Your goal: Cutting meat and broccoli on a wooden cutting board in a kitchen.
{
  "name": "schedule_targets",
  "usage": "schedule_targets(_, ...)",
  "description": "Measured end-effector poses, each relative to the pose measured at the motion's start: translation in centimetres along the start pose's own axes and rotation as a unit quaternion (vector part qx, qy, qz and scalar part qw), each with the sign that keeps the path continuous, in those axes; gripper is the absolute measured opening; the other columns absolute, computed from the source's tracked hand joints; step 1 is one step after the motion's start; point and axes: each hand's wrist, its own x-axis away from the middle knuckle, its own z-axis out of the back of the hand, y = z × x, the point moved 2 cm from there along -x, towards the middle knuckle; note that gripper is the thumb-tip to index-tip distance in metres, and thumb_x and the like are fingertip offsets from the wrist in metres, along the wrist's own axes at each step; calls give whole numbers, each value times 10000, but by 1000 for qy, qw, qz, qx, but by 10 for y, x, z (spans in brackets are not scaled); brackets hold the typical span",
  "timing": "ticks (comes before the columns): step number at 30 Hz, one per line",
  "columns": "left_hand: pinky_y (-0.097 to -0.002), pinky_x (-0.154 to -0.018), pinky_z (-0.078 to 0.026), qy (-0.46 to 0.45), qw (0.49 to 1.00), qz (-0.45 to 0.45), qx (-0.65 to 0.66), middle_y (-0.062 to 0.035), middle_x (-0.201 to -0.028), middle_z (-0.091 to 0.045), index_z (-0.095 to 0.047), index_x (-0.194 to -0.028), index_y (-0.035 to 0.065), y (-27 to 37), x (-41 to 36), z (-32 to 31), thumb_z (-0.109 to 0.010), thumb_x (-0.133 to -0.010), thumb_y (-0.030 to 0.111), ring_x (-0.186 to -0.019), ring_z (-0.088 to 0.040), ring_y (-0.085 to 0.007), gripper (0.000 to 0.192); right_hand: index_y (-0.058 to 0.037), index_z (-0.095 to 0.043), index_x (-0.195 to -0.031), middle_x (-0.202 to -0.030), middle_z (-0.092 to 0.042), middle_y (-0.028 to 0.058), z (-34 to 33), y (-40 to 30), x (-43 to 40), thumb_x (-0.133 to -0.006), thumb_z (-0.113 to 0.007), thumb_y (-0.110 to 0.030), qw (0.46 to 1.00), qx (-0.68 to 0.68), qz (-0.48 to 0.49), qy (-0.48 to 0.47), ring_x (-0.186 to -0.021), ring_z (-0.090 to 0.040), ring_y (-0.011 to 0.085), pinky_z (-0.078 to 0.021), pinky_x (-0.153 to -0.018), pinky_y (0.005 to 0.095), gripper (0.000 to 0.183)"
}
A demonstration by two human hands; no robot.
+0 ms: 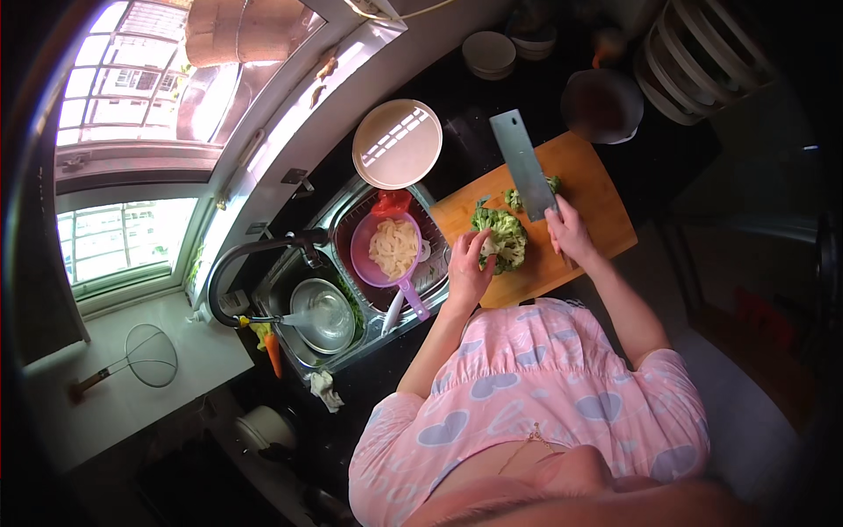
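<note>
A large head of broccoli (504,240) lies on the wooden cutting board (596,197). My left hand (471,267) grips its near-left side, thumb and fingers around it. In my right hand (570,234) is the handle of a cleaver (522,165), whose wide blade points away from me above the board. Small broccoli florets (514,199) lie beside and partly behind the blade. The blade stands apart from the large head.
Left of the board, a double sink holds a purple colander (362,263) of pale sliced food (394,249) and a metal bowl (323,316) under the faucet (220,277). A plate (397,143), a pot (602,105) and stacked bowls (489,54) stand behind.
</note>
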Motion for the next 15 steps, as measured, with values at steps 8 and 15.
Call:
schedule_targets(8,-402,-817,-491,-30,999,-19,-31,-123,-1030,-559,-576,-1209,114,2,-4,1,-718,-692,22,-962,-567,-322,544,12,-506,-1218,-662,-595,183,-44,-5,29,-939,-512,-133,985,154,80,2,-560,-627,309,-477,-514,391,314)
schedule_targets(15,-399,-818,-486,-22,998,-16,-49,-114,-1010,-552,-572,-1204,118,8,-2,-6,-717,-693,26,-973,-560,-325,539,27,-503,-1207,-727,-602,258,-68,13,19,-919,-528,-112,962,211,152,82,-698,-634,436,-488,-568,451,321)
